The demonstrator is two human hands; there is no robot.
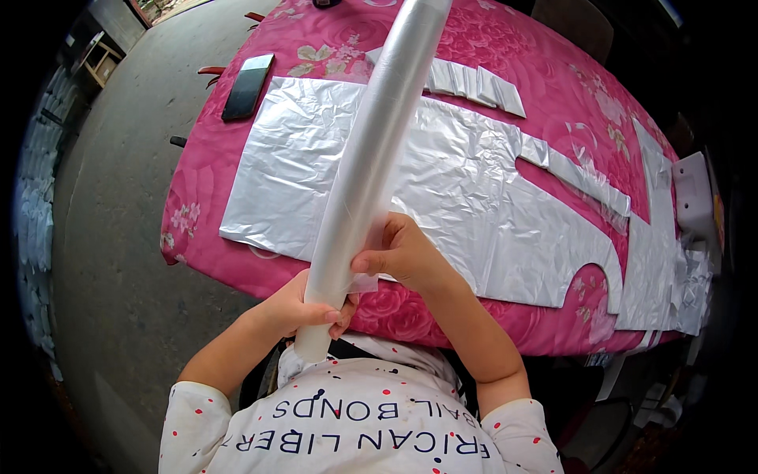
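A long roll of clear plastic film (369, 162) stands tilted in front of me, its upper end leaning away to the right over the table. Around its lower end, near my lap, my left hand (306, 310) is closed. My right hand (401, 251) holds the roll's right side a little higher up, thumb and fingers pressed on the film. A small loose flap of film hangs below that thumb. Behind the roll lies a flat, wrinkled, shiny whitish plastic apron (482, 209), apparently several layers thick, with curved cut-outs and narrow straps at its right end. The roll hides part of it.
The table has a pink flowered cloth (189, 197). On it are a dark phone (248, 87), folded plastic strips (474, 85) at the back, another plastic sheet (651, 268) and a pale pink container (693, 189) at the right. Stacked plastic bundles (35, 213) line the far left.
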